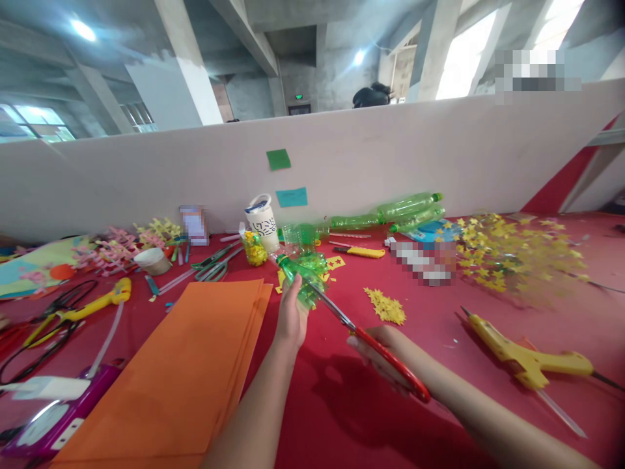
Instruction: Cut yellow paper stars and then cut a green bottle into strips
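Note:
My left hand (pixel 293 312) is closed around a cut piece of green plastic bottle (pixel 291 266), its neck pointing up and to the left. In my right hand (pixel 378 355) is a pair of scissors (pixel 390 365) with red handles, the blades reaching up-left to the bottle piece. Whether the blades are cutting into the plastic I cannot tell. Behind the held piece lie more green bottle scraps (pixel 312 236). A pile of small yellow stars (pixel 385 306) lies on the red tabletop (pixel 336 417), beyond my right hand.
Orange sheets (pixel 185 352) lie at the left, near a purple power strip (pixel 63 417) and a yellow glue gun (pixel 97 306). Another yellow glue gun (pixel 527 355) rests at the right. Green bottles (pixel 405 208), a yellow cutter knife (pixel 364 252) and a white cup (pixel 261 218) stand or lie farther back.

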A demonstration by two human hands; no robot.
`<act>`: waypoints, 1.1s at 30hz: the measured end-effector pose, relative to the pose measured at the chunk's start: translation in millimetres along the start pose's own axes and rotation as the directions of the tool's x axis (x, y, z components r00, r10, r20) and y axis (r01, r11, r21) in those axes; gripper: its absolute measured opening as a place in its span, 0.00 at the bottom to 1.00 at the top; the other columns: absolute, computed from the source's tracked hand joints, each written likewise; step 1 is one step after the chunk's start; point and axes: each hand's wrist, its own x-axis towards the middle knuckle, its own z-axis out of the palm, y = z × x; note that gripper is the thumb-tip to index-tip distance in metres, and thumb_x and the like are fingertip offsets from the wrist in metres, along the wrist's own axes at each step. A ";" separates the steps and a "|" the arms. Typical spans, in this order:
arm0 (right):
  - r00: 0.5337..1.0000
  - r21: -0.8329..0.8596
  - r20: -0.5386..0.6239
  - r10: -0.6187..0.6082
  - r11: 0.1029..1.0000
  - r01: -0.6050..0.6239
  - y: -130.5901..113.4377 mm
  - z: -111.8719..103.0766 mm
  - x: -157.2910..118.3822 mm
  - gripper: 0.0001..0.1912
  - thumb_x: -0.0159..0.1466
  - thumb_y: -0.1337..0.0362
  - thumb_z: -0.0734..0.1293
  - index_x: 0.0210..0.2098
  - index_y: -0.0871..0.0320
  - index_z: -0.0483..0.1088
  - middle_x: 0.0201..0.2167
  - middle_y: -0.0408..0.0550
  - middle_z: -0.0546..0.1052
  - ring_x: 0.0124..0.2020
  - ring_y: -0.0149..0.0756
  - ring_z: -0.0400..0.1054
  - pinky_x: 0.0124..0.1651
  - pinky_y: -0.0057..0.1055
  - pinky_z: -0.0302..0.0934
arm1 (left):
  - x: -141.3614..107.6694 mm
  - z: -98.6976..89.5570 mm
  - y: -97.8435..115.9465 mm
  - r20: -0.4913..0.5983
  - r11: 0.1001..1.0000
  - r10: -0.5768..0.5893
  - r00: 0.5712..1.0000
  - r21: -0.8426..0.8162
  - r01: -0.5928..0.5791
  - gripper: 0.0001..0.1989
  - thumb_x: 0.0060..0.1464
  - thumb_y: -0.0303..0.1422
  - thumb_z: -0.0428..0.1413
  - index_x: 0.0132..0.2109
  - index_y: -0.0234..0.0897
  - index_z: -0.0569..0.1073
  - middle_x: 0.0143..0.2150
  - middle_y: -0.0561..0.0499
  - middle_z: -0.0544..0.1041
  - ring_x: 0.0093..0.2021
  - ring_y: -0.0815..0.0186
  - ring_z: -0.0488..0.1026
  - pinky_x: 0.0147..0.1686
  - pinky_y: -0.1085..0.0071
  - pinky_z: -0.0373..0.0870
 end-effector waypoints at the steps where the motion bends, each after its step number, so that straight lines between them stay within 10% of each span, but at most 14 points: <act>1: 1.000 0.000 0.002 -0.016 1.000 0.016 1.0 0.6 0.4 0.27 0.58 0.40 0.64 0.23 0.58 0.61 0.09 0.35 0.58 0.08 0.24 0.54 0.11 0.20 0.48 | -0.2 0.5 0.4 0.001 1.000 0.001 1.000 -0.008 -0.001 0.22 0.49 0.45 0.61 0.50 0.45 0.71 0.51 0.47 0.77 0.56 0.56 0.70 0.48 0.64 0.69; 33: 1.000 0.045 -0.009 -0.009 0.999 0.010 15.0 7.1 7.5 0.30 0.58 0.35 0.61 0.26 0.58 0.64 0.12 0.37 0.61 0.12 0.25 0.57 0.14 0.20 0.50 | -2.2 5.1 -3.4 0.002 0.999 -0.025 1.000 -0.020 0.025 0.21 0.52 0.44 0.59 0.52 0.45 0.71 0.51 0.48 0.77 0.56 0.55 0.70 0.51 0.61 0.68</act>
